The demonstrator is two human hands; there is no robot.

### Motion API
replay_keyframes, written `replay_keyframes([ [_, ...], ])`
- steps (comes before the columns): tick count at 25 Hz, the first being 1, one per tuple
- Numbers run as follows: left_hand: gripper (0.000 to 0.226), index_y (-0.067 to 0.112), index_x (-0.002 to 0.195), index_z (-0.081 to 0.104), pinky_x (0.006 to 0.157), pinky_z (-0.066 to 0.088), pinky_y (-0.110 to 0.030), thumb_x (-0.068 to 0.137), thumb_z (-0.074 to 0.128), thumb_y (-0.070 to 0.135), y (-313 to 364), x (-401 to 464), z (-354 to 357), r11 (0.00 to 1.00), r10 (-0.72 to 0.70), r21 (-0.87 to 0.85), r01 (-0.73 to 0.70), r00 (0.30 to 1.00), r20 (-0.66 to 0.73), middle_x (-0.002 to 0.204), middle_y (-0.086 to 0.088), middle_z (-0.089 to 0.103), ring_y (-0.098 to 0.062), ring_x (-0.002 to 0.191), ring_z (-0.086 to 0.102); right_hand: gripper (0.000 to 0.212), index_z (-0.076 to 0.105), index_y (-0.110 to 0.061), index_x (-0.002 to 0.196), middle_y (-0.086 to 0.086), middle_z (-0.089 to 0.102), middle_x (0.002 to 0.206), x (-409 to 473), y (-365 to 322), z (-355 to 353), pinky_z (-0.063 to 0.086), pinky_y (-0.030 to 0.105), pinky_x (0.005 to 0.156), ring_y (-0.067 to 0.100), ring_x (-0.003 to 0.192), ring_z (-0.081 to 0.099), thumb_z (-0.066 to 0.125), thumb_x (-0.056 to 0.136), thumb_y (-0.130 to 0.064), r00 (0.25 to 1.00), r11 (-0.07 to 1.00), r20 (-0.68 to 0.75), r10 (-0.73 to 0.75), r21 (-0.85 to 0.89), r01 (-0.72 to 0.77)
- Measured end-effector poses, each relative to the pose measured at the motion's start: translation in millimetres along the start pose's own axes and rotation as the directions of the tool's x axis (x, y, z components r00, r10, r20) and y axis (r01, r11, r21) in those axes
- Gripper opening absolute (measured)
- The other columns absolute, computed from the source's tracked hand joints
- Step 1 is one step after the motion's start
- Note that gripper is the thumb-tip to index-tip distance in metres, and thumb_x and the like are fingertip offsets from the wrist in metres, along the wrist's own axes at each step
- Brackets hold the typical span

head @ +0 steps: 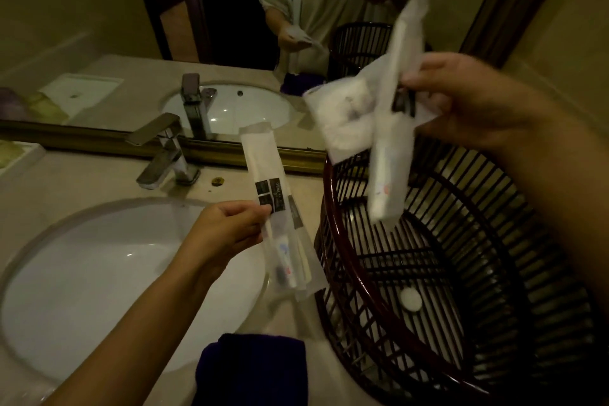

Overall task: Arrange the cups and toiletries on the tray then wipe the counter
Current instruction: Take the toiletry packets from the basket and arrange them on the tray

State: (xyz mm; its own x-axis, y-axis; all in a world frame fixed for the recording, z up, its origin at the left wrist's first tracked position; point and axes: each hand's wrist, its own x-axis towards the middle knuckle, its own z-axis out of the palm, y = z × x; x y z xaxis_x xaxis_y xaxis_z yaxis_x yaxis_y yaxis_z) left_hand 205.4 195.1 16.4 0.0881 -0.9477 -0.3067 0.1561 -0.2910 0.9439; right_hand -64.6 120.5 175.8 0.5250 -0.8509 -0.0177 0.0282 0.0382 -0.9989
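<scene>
My left hand (pixel 227 231) pinches a long clear toothbrush packet (pixel 280 217) with black labels, held upright over the counter between sink and basket. My right hand (pixel 474 99) grips a bunch of white packets (pixel 379 128): one long toothbrush packet hanging down and a squarer white sachet beside it, both above the dark slatted wooden basket tray (pixel 349 241). A small round white soap (pixel 411 299) lies on the basket's floor. No cups are visible.
A white oval sink (pixel 99 290) sits at left with a chrome faucet (pixel 168 155) behind it. A dark blue cloth (pixel 253 369) lies on the beige counter's front edge. A mirror (pixel 99 26) runs along the back and reflects a person and the basket.
</scene>
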Motion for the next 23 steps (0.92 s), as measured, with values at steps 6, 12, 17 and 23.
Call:
replay_keyframes([
  [6, 0.016, 0.017, 0.07, 0.075, 0.053, 0.053, -0.019, 0.08, 0.063, 0.009, 21, -8, -3, 0.999, 0.002, -0.043, 0.0, 0.999, 0.043, 0.065, -0.001, 0.073, -0.012, 0.062, 0.07, 0.02, 0.066, -0.008, 0.1, 0.007, 0.074, 0.092, 34, 45, 66, 0.06, 0.027, 0.064, 0.017, 0.082, 0.071, 0.055, 0.084, -0.002, 0.953, 0.948, 0.111, 0.281, -0.189, -0.257],
  [12, 0.023, 0.011, 0.082, 0.07, 0.052, 0.054, -0.02, 0.062, 0.067, 0.021, 33, -21, -21, 0.976, -0.114, -0.166, 0.144, 0.977, 0.179, 0.071, -0.003, 0.074, -0.012, 0.066, 0.071, 0.013, 0.068, -0.016, 0.091, 0.008, 0.071, 0.094, 46, 56, 86, 0.057, 0.022, 0.058, 0.013, 0.077, 0.071, 0.064, 0.082, -0.008, 0.952, 0.849, 0.066, 0.299, -0.474, -0.234],
  [17, 0.04, 0.013, 0.091, 0.07, 0.058, 0.056, -0.023, 0.057, 0.071, 0.035, 25, -23, -20, 0.991, -0.03, -0.128, 0.045, 0.993, 0.117, 0.086, -0.006, 0.076, -0.019, 0.08, 0.072, 0.012, 0.062, -0.016, 0.086, 0.004, 0.063, 0.084, 48, 75, 107, 0.052, 0.016, 0.045, 0.011, 0.066, 0.065, 0.069, 0.079, -0.011, 0.967, 0.827, -0.097, 0.237, -0.501, -0.253],
  [23, 0.02, 0.015, 0.086, 0.071, 0.057, 0.054, -0.019, 0.069, 0.073, 0.025, 18, -20, -10, 0.991, 0.095, 0.089, -0.097, 0.995, 0.026, 0.081, 0.0, 0.076, -0.015, 0.079, 0.072, 0.019, 0.061, -0.014, 0.085, 0.002, 0.062, 0.08, 50, 85, 114, 0.05, 0.013, 0.041, 0.01, 0.066, 0.062, 0.075, 0.073, -0.018, 0.97, 0.811, -0.176, 0.166, -0.535, -0.236],
])
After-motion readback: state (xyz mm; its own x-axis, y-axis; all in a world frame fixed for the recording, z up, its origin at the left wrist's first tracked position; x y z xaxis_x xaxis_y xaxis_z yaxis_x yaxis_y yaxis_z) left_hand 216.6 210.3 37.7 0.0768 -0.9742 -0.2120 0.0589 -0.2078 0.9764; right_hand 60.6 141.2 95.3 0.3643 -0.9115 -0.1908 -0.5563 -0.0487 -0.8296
